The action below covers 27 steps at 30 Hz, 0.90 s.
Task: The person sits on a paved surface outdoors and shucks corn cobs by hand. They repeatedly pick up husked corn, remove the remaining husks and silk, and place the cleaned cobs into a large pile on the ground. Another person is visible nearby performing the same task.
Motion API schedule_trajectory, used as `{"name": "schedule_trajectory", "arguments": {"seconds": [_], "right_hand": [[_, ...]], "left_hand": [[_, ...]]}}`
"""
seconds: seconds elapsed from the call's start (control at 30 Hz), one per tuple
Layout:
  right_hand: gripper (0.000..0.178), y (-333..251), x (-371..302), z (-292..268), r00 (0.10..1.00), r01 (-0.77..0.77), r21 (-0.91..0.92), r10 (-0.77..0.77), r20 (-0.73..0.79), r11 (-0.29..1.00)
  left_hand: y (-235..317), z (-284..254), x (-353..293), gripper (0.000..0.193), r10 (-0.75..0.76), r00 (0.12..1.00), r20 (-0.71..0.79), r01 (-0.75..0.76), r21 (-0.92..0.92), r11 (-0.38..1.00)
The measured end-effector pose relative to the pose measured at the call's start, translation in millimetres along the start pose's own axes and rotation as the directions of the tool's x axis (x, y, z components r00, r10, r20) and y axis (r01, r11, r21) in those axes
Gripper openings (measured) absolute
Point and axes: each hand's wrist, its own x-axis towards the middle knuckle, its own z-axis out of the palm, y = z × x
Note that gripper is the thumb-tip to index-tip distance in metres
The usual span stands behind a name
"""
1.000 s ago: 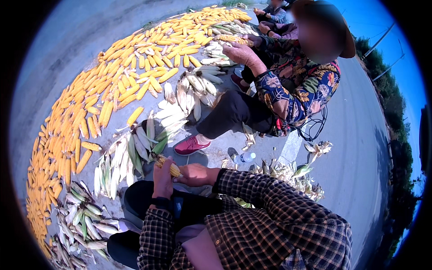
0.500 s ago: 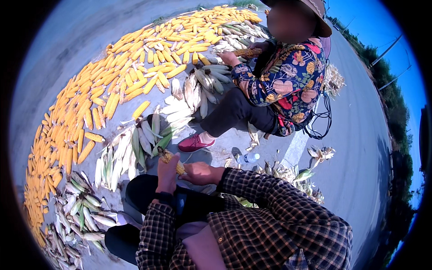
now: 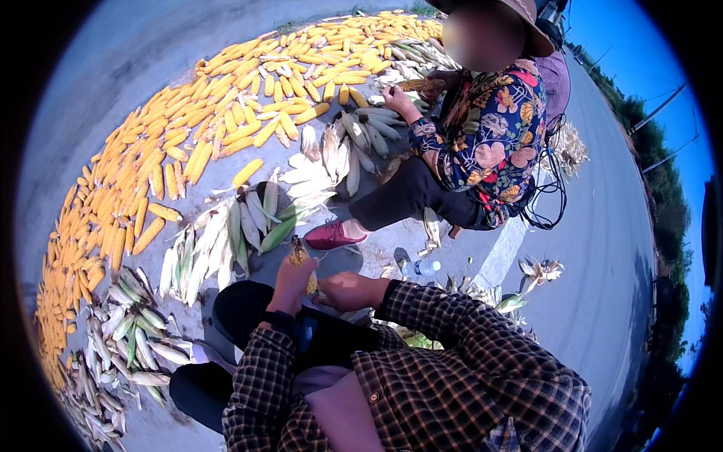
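Observation:
A yellow corn cob with a dark tip stands nearly upright over my lap. My left hand is wrapped round it, a dark band on the wrist. Close to the cob's lower end, my right hand has its fingers curled closed; what they hold, if anything, is hidden. Just beyond lies a heap of corn in pale and green husks. More unhusked ears are piled to the left of my knees.
Bare yellow cobs spread in a wide arc over the pavement. Opposite sits a co-worker in a flowered jacket, holding a cob. A clear bottle and loose husks lie to my right, beside the road.
The cob has turned more upright in my left hand. My right hand has shifted slightly right along with the view. The co-worker's hands have moved a little.

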Motion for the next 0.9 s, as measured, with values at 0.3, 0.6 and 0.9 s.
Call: {"name": "schedule_trajectory", "arguments": {"seconds": [0.3, 0.6, 0.9], "right_hand": [[0.037, 10.9, 1.6, -4.4, 0.992, -0.034, 0.043, 0.039, -0.118, 0.999], [0.035, 4.8, -0.5, -33.7, 0.967, -0.209, 0.046, 0.213, -0.137, 0.977], [0.039, 26.9, -31.6, -46.4, 0.897, -0.271, 0.183, 0.317, -0.309, 0.945]], "left_hand": [[20.3, 0.6, -13.6, 0.047, -0.04, 0.996, 0.073, 0.056, -0.228, 0.972], [14.6, -11.4, -6.4, 0.036, 0.025, 0.987, 0.156, 0.047, -0.441, 0.896], [13.7, -17.2, -4.4, 0.029, 0.001, 0.984, 0.177, 0.09, -0.506, 0.858]]}}
